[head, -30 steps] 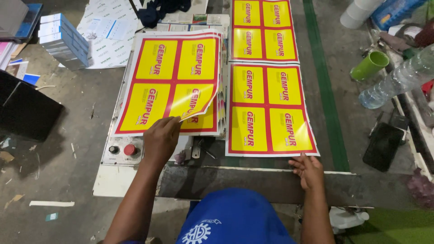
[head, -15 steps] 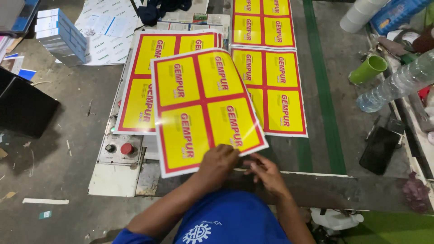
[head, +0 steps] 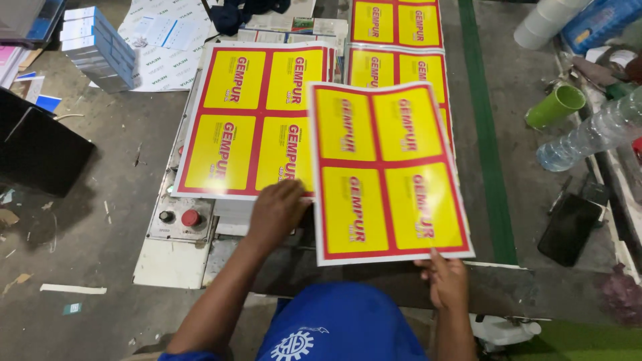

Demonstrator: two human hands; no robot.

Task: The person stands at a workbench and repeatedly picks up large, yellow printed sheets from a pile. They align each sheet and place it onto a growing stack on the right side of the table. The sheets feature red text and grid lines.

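I hold a printed sheet (head: 388,174) with four yellow labels framed in red, lying almost flat over the conveyor surface. My right hand (head: 445,281) pinches its near edge from below. My left hand (head: 277,210) grips its left edge, just over the near right corner of a stack of the same sheets (head: 254,120) on the machine's left side. Another such sheet (head: 401,67) lies partly under the held one, and one more (head: 394,23) lies farther along the surface.
A control panel with a red button (head: 190,217) sits left of my left hand. On the right are a green cup (head: 555,105), a plastic bottle (head: 595,134), a black phone (head: 568,227) and stacked white cups (head: 542,23). Blue-white boxes (head: 93,47) stand far left.
The top sheet was lifted off the left stack, carried across and turned. It now sits to the right over the conveyor, with both hands on its edges.
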